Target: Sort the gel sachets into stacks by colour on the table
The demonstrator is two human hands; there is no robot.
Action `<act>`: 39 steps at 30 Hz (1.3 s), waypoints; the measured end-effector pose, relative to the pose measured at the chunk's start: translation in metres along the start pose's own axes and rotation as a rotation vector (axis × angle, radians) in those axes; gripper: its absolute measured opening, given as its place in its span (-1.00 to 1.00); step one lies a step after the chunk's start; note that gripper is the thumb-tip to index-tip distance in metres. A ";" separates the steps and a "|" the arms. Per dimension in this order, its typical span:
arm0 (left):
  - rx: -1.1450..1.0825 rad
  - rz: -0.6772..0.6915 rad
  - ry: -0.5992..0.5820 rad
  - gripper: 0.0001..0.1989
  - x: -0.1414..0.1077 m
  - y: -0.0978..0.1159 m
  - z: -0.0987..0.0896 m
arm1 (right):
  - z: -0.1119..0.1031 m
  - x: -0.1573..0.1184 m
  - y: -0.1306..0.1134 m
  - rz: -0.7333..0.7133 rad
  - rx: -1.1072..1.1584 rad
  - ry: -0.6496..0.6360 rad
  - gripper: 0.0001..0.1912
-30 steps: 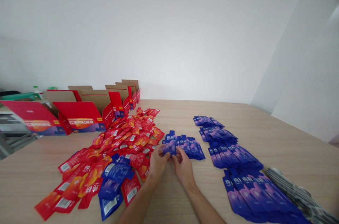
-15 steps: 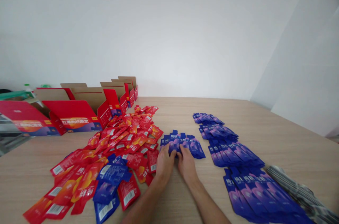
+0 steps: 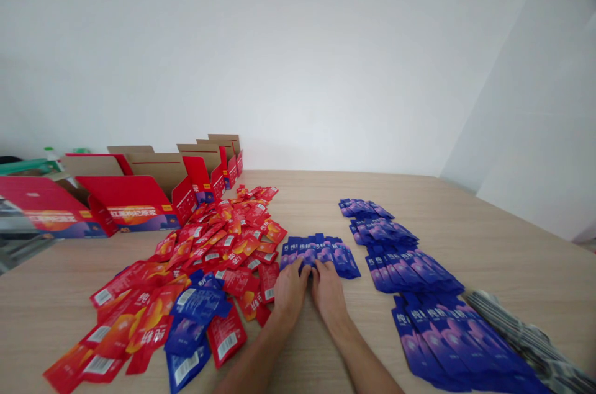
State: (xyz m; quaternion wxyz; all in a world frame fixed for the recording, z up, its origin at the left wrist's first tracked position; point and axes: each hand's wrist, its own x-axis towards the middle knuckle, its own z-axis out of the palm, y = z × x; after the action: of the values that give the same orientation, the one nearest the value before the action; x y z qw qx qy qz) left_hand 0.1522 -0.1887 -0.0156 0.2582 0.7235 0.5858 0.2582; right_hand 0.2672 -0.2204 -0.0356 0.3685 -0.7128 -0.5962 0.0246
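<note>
In the middle of the table, several blue-purple pouches [image 3: 321, 251] lie overlapped in a row, their printed fronts up. My left hand [image 3: 292, 285] has its bent fingers on the near edge of the row's middle pouch. Right beside it, my right hand [image 3: 328, 288] grips the same near edge, thumbs almost meeting. The fingertips are partly hidden. To the left of my hands spreads a loose heap of red pouches [image 3: 233, 239], with several crumpled blue pouches [image 3: 198, 307] at its near side.
Fanned stacks of blue pouches [image 3: 414, 270] run in a line along the right. A tied bundle of striped material [image 3: 521, 332] lies beyond them at the right edge. Open red cartons [image 3: 139, 201] stand along the left, with a pale wall [image 3: 326, 59] behind the table.
The middle pouch, which stuck up above the others, has come down toward me and sits nearly level with the row. Both hands have shifted very slightly.
</note>
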 end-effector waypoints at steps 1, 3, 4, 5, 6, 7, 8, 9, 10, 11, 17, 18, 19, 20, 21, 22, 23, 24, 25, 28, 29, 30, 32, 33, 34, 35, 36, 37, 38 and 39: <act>0.008 0.005 0.001 -0.55 -0.001 0.000 0.000 | -0.001 0.000 -0.001 -0.003 0.001 0.004 -0.58; 0.026 0.017 0.005 -0.54 -0.003 0.001 0.001 | -0.002 0.000 -0.001 -0.010 0.009 0.013 -0.59; 0.035 0.020 0.008 -0.54 -0.005 0.002 0.000 | -0.002 0.000 -0.001 -0.014 0.017 0.016 -0.60; 0.044 0.021 0.011 -0.55 -0.006 0.003 0.000 | -0.002 -0.001 -0.002 -0.020 0.028 0.017 -0.60; 0.052 0.020 0.014 -0.56 -0.008 0.004 -0.001 | -0.001 -0.001 -0.002 -0.029 0.040 0.018 -0.61; 0.060 0.017 0.015 -0.56 -0.010 0.004 -0.003 | 0.000 -0.002 -0.003 -0.038 0.055 0.020 -0.61; 0.067 0.015 0.015 -0.57 -0.011 0.005 -0.005 | 0.001 -0.002 -0.004 -0.049 0.073 0.027 -0.62; 0.076 0.014 0.017 -0.57 -0.013 0.005 -0.007 | 0.003 -0.003 -0.006 -0.063 0.094 0.034 -0.63; 0.086 0.010 0.019 -0.57 -0.015 0.004 -0.010 | 0.004 -0.004 -0.008 -0.079 0.118 0.042 -0.64; 0.097 0.004 0.025 -0.57 -0.017 0.004 -0.013 | 0.005 -0.005 -0.011 -0.096 0.145 0.050 -0.65; 0.161 -0.046 0.088 -0.52 -0.030 -0.003 -0.043 | 0.006 -0.012 -0.037 -0.190 0.271 0.021 -0.68; 0.180 -0.036 0.114 -0.52 -0.033 -0.006 -0.049 | 0.006 -0.013 -0.043 -0.206 0.285 0.001 -0.68; 0.208 -0.018 0.141 -0.53 -0.036 -0.009 -0.055 | 0.006 -0.014 -0.048 -0.222 0.299 -0.019 -0.68; 0.244 0.000 0.168 -0.55 -0.039 -0.012 -0.062 | 0.006 -0.016 -0.054 -0.237 0.315 -0.039 -0.68; 0.286 0.009 0.190 -0.58 -0.042 -0.015 -0.068 | 0.005 -0.017 -0.060 -0.254 0.333 -0.058 -0.68; 0.329 0.009 0.206 -0.60 -0.045 -0.019 -0.075 | 0.005 -0.019 -0.066 -0.272 0.353 -0.078 -0.68; 0.370 -0.004 0.219 -0.62 -0.048 -0.022 -0.081 | 0.004 -0.022 -0.072 -0.291 0.374 -0.101 -0.68; 0.405 -0.024 0.225 -0.63 -0.051 -0.025 -0.087 | 0.004 -0.024 -0.078 -0.307 0.397 -0.120 -0.68; 0.433 -0.048 0.228 -0.64 -0.055 -0.029 -0.092 | 0.004 -0.027 -0.084 -0.323 0.422 -0.141 -0.68; 0.492 -0.076 0.236 -0.64 -0.064 -0.041 -0.102 | 0.006 -0.035 -0.101 -0.347 0.478 -0.189 -0.67; 0.513 -0.069 0.243 -0.64 -0.066 -0.046 -0.104 | 0.008 -0.037 -0.105 -0.351 0.487 -0.193 -0.67; 0.534 -0.061 0.251 -0.62 -0.069 -0.052 -0.105 | 0.011 -0.039 -0.109 -0.356 0.489 -0.194 -0.67; 0.579 -0.060 0.264 -0.58 -0.074 -0.066 -0.107 | 0.017 -0.043 -0.113 -0.364 0.476 -0.186 -0.68; 0.599 -0.073 0.265 -0.55 -0.075 -0.073 -0.107 | 0.020 -0.044 -0.114 -0.366 0.466 -0.181 -0.67; 0.617 -0.089 0.262 -0.54 -0.077 -0.079 -0.108 | 0.022 -0.045 -0.115 -0.366 0.458 -0.175 -0.67; 0.631 -0.105 0.256 -0.53 -0.078 -0.085 -0.109 | 0.024 -0.046 -0.114 -0.366 0.456 -0.167 -0.66; 0.640 -0.116 0.248 -0.54 -0.079 -0.089 -0.110 | 0.024 -0.046 -0.114 -0.366 0.460 -0.158 -0.65; 0.644 -0.120 0.245 -0.55 -0.079 -0.092 -0.112 | 0.024 -0.046 -0.113 -0.364 0.469 -0.149 -0.65; 0.644 -0.118 0.247 -0.55 -0.079 -0.093 -0.114 | 0.023 -0.046 -0.111 -0.361 0.479 -0.142 -0.64; 0.638 -0.107 0.259 -0.56 -0.078 -0.093 -0.115 | 0.021 -0.046 -0.110 -0.353 0.490 -0.136 -0.64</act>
State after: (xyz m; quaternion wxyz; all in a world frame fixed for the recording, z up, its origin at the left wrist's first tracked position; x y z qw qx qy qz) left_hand -0.0065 -0.2400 0.0002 -0.0443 0.6971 0.7022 0.1378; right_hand 0.1527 -0.2477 -0.0086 0.4870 -0.4851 -0.7104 0.1509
